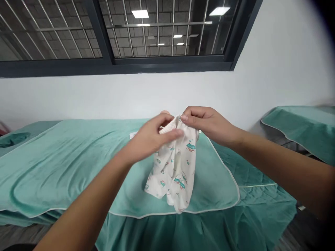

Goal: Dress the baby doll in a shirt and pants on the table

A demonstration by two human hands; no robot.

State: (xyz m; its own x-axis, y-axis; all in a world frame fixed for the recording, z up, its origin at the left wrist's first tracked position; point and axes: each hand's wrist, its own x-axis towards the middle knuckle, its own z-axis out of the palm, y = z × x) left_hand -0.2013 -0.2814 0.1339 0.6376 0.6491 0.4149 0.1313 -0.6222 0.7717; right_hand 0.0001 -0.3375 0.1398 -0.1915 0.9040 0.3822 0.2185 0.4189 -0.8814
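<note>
A pair of small white baby pants (180,167), printed with little teal and red pictures, hangs upright in front of me by its gathered waistband. My left hand (154,136) grips the left side of the waistband, thumb in front and fingers behind or inside it, partly hidden. At the waistband's right side, my right hand (206,122) pinches the cloth between thumb and fingers. Both legs of the pants dangle in front of a teal cover, and I cannot tell whether their hems touch it.
The teal cover (73,167) with pale piping lies over a bed with a darker teal quilted drape (261,195). A small white item (132,134) shows beside my left hand. Another teal-covered surface (306,125) stands right. Behind are a white wall and a barred window (167,65).
</note>
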